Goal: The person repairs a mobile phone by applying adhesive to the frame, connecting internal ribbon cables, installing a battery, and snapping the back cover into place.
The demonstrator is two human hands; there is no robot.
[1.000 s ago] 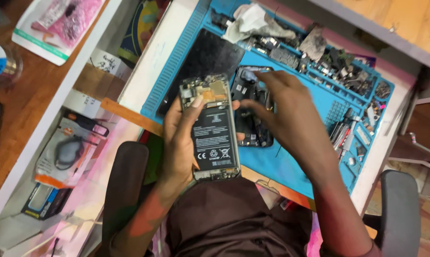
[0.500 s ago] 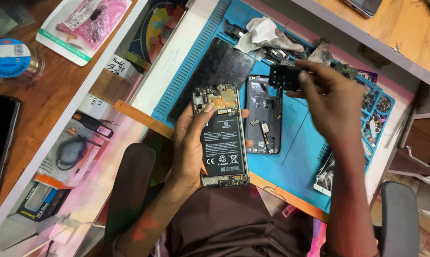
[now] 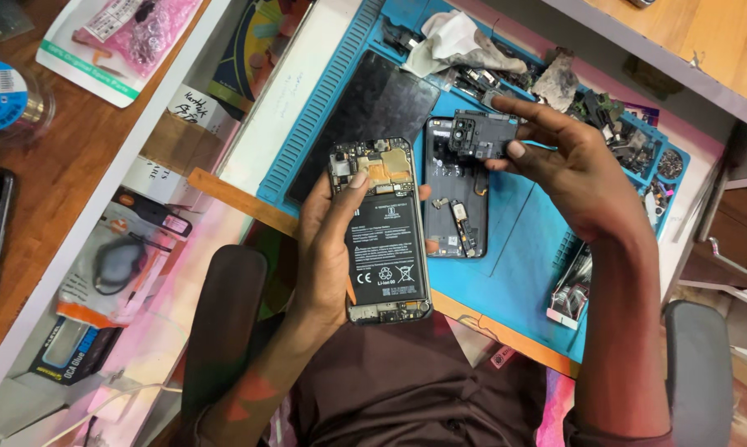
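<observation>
My left hand (image 3: 328, 248) grips an opened phone (image 3: 381, 236) with its back off, black battery and circuit board showing, held over the near edge of the blue work mat (image 3: 518, 248). My right hand (image 3: 576, 170) pinches a small black camera cover plate (image 3: 481, 134) between thumb and fingers, just above a black phone back cover (image 3: 456, 211) that lies inside up on the mat. A dark phone screen panel (image 3: 365, 112) lies flat on the mat to the left of that cover.
A crumpled white cloth (image 3: 456, 41) and several small parts fill the mat's far trays (image 3: 622, 124). Tweezers and tools (image 3: 572, 285) rest at the mat's right. Packaged goods sit in the left drawer (image 3: 100, 281). A tape roll (image 3: 5, 95) lies on the wooden desk.
My right hand lifted from the back cover holding the small black plate and moved right and up. The left hand kept the opened phone, shifting it slightly.
</observation>
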